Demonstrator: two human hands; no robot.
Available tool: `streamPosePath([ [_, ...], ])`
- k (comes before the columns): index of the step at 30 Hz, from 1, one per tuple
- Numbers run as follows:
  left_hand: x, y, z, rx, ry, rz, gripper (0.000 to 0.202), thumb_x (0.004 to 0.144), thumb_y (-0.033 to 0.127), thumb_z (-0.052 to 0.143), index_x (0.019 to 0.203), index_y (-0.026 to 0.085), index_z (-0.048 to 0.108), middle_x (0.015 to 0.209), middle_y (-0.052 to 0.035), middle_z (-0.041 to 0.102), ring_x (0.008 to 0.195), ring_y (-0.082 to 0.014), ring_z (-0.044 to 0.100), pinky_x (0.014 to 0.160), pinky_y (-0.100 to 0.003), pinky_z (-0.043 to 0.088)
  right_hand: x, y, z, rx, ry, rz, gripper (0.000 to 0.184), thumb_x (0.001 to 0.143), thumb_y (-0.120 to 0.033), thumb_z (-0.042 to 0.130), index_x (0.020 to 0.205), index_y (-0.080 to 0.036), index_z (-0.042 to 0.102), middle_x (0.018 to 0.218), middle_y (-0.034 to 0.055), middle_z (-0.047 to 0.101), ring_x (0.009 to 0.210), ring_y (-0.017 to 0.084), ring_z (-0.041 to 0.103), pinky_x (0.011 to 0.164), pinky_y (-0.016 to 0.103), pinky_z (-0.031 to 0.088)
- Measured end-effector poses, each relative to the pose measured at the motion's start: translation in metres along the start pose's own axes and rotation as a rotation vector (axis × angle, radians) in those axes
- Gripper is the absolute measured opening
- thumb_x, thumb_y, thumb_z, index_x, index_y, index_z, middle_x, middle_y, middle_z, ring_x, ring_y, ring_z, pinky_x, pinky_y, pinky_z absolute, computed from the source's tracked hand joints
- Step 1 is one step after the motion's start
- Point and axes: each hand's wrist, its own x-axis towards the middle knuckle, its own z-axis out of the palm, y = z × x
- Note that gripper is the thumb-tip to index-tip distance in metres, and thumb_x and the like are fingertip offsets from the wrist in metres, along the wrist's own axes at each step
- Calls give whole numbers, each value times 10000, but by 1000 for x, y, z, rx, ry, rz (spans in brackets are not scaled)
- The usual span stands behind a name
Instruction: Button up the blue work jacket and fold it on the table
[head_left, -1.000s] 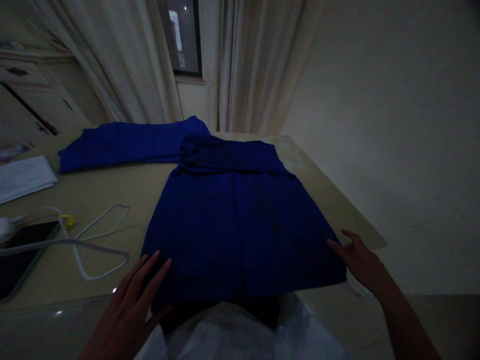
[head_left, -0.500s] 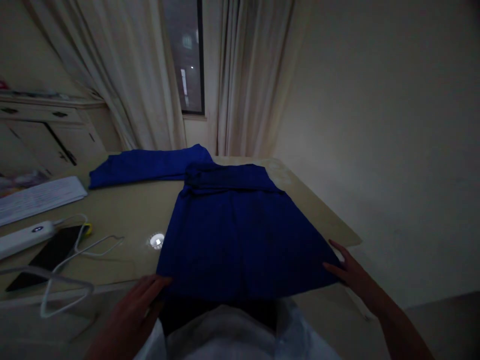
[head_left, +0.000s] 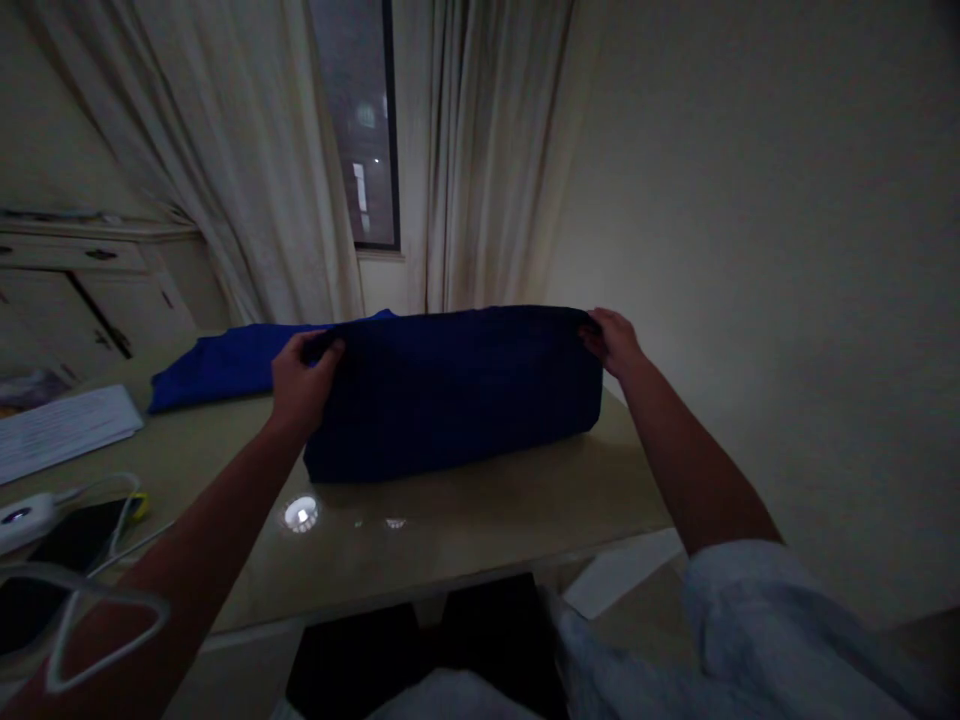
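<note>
A dark blue garment (head_left: 457, 390) lies folded on the beige table (head_left: 465, 530). Its near half is lifted up and over toward the far side. My left hand (head_left: 304, 380) is closed on the garment's left corner. My right hand (head_left: 611, 338) is closed on its right corner. Both arms reach out over the table. A blue sleeve (head_left: 225, 362) of the same garment stretches out flat to the left behind my left hand.
Papers (head_left: 64, 425), a white power bank (head_left: 22, 515), a dark phone (head_left: 52, 560) and a white hanger (head_left: 97, 610) sit at the table's left. Curtains (head_left: 480, 150) and a dark window (head_left: 360, 120) stand behind. A bare wall is on the right.
Both hands took hold of the garment's near corners and carried the hem up and away from me, folding the garment over itself. The view tilted up a little.
</note>
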Motion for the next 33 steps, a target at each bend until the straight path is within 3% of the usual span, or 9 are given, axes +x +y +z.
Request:
streamPosePath([
  [4,42,-58,23,19,-43,-234,868,763,256,812,1531,123,430,1553,-246,495,1347,-308,589,1021,-396,563,14,-2,62,-63,-73,111,591,1136,-442,359,1557,-31,304,1179,165,752,1019,184,700,925,343,530],
  [8,30,-114,15,171,-153,-570,824,781,319,787,1493,96,438,1424,-269,605,1217,-329,684,848,-367,617,-37,22,111,-125,-145,-1,542,1018,-387,646,1445,-86,503,1285,189,705,1196,258,651,1088,399,458],
  [10,21,-129,12,181,-228,-692,772,786,382,797,1435,88,497,1274,-255,699,1060,-328,746,773,-377,625,-73,29,130,-121,-248,-196,610,942,-446,744,1439,-155,545,1373,160,664,1300,263,597,1145,385,421],
  [14,18,-132,20,109,-338,-842,558,762,403,830,1176,65,669,944,-199,781,803,-328,770,710,-421,635,-137,29,158,-216,-546,-720,875,875,-497,795,1609,-222,406,1543,163,545,1400,305,522,1156,459,413],
  [19,-10,-109,29,38,-346,-987,309,772,282,772,1030,122,715,853,-157,785,747,-317,767,667,-405,644,-141,48,151,-491,-575,-748,635,987,-64,482,1600,-230,467,1126,112,776,1101,239,691,1020,393,485],
  [21,-49,-97,23,-83,-475,-903,387,811,325,749,1157,159,695,974,-133,797,831,-281,775,699,-362,642,-117,72,125,-587,-492,-620,651,951,-15,466,1563,-230,526,1113,123,778,1117,253,692,1056,406,468],
  [25,-144,-82,-1,-47,-1089,-490,399,869,578,696,1035,219,748,904,-77,778,815,-253,747,637,-313,604,-74,112,63,-699,-313,-204,628,912,-37,490,1512,-202,569,1294,162,727,1223,307,664,1101,467,462],
  [29,-197,-84,-16,96,-935,-126,351,962,586,554,916,293,743,840,-50,748,746,-227,721,672,-316,611,-106,92,57,-426,-219,-143,516,1031,-268,444,1535,-204,529,1432,160,653,1295,319,634,1136,512,468],
  [33,-208,-88,-15,174,-806,83,273,989,510,533,903,337,726,858,-46,742,759,-228,738,700,-310,641,-198,37,116,-223,-405,-329,782,961,-639,591,1639,-316,375,1586,130,521,1434,372,520,1164,580,444],
])
